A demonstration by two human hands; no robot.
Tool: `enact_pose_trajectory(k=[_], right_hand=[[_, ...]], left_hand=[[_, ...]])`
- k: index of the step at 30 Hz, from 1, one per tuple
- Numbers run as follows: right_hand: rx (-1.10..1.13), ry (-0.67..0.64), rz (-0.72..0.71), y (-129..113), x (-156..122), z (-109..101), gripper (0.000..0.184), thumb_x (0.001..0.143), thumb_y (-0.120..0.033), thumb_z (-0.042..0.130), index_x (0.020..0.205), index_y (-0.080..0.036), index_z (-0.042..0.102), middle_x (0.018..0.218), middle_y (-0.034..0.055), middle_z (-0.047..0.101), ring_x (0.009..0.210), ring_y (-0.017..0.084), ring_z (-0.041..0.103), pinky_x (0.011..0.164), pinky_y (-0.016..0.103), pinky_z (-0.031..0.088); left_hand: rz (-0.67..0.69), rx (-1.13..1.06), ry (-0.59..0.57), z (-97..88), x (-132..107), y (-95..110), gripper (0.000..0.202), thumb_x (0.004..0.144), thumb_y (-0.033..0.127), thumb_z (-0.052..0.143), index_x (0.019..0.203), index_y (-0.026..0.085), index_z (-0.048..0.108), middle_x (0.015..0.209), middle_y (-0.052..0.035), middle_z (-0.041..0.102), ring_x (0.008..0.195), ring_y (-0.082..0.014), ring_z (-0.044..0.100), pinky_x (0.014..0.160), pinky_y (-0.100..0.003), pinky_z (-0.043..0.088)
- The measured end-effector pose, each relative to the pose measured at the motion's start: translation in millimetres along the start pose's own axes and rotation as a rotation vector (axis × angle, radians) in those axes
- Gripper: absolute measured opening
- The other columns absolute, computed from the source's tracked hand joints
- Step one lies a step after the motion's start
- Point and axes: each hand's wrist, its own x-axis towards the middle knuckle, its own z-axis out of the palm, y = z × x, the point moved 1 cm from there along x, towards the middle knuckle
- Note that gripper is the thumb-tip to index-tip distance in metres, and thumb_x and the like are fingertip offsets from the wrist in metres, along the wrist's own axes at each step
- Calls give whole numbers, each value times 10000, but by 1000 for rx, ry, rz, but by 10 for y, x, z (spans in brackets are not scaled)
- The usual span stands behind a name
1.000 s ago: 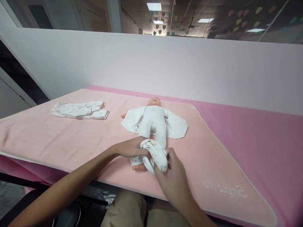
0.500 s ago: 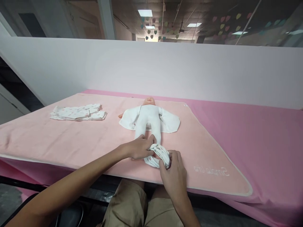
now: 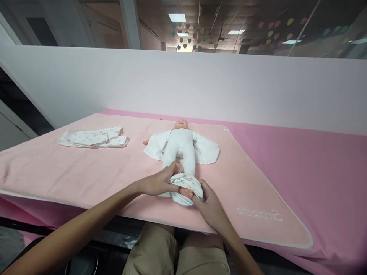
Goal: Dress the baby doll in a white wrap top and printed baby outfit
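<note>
A baby doll (image 3: 181, 144) in white lies on its back, with its head toward the wall and its legs toward me. White cloth with sleeve-like sides spreads out beneath its arms. A bunched white printed baby garment (image 3: 183, 178) forms a ring around the doll's foot (image 3: 185, 191) on the right, which shows through the opening. My left hand (image 3: 160, 182) is closed on the left edge of this ring, beside the doll's lower legs. My right hand (image 3: 211, 206) grips the ring's right side, thumb near the foot. Some of my fingertips are hidden by cloth.
A folded white printed garment (image 3: 94, 138) lies to the left on the pink blanket (image 3: 252, 183). A darker pink cover (image 3: 329, 183) lies under the blanket. A low white wall (image 3: 183, 84) rises behind the table, and my knees are beneath its front edge.
The garment ring has shifted left and now encircles the doll's foot, which shows in its opening. My left hand moved slightly left; my right thumb now reaches the foot.
</note>
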Motion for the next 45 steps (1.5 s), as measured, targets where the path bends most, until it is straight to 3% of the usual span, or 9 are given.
enact_pose_trajectory(k=[6, 14, 17, 22, 27, 34, 38, 41, 45], right_hand=[[-147, -177, -24, -58, 371, -363, 258, 888, -419, 752, 993, -193, 687, 905, 4, 673, 849, 200, 591, 740, 297, 476], [-147, -472, -67, -342, 728, -558, 477, 889, -466, 813, 1268, -213, 671, 1213, 64, 719, 1097, 278, 647, 928, 385, 504], [-107, -536, -23, -460, 816, -599, 448, 931, -523, 771, 1244, -216, 678, 1214, 63, 703, 1125, 270, 621, 973, 392, 485], [-82, -386, 40, -455, 1195, -567, 477, 946, -650, 695, 844, -190, 623, 827, -6, 576, 780, 167, 517, 719, 303, 412], [-106, -259, 4, -162, 1538, -471, 506, 916, -692, 704, 841, -203, 595, 815, -10, 550, 773, 170, 490, 696, 298, 377], [-217, -59, 1, 268, 1483, -403, 568, 958, -662, 668, 711, -222, 406, 701, -43, 368, 689, 149, 355, 651, 300, 290], [139, -94, 115, 264, 1429, -328, 526, 923, -646, 718, 694, -230, 491, 685, -19, 481, 673, 174, 454, 645, 319, 368], [572, -125, 304, 202, 1395, -281, 404, 929, -637, 681, 873, -237, 681, 781, 44, 653, 758, 259, 625, 697, 389, 495], [775, -76, 354, 167, 1402, -301, 331, 928, -567, 692, 984, -243, 726, 857, 70, 707, 852, 305, 678, 756, 429, 546]], left_hand=[[72, 227, 119, 19, 46, -139, 414, 965, 420, 670, 1272, 224, 473, 1234, -84, 605, 1084, -261, 610, 890, -373, 501], [109, 734, 161, -260, 201, -107, 310, 977, 402, 618, 1202, 189, 622, 1057, -110, 649, 1024, -310, 566, 947, -434, 435], [115, 604, 73, -422, 126, -71, 440, 972, 538, 645, 1276, 221, 615, 1146, -91, 644, 1095, -302, 539, 996, -425, 417], [54, 408, 6, -661, 127, -127, 479, 995, 668, 569, 1164, 225, 642, 1086, -52, 637, 1047, -253, 533, 933, -365, 438], [79, 238, 140, -784, 300, -369, 453, 993, 645, 579, 936, 201, 644, 888, -23, 599, 872, -199, 532, 755, -300, 422], [-39, 56, 276, -764, 275, -742, 428, 981, 587, 628, 832, 194, 549, 750, 32, 481, 689, -129, 411, 622, -261, 327], [-60, -63, 216, -786, 210, -725, 441, 993, 609, 608, 834, 201, 563, 797, 17, 532, 736, -147, 458, 667, -271, 390], [-96, -417, 333, -721, 256, -714, 447, 975, 661, 595, 949, 217, 649, 917, -43, 660, 879, -229, 600, 788, -339, 504], [-132, -857, 478, -573, 397, -775, 535, 940, 721, 583, 1059, 211, 696, 940, -105, 726, 942, -313, 686, 844, -427, 553]])
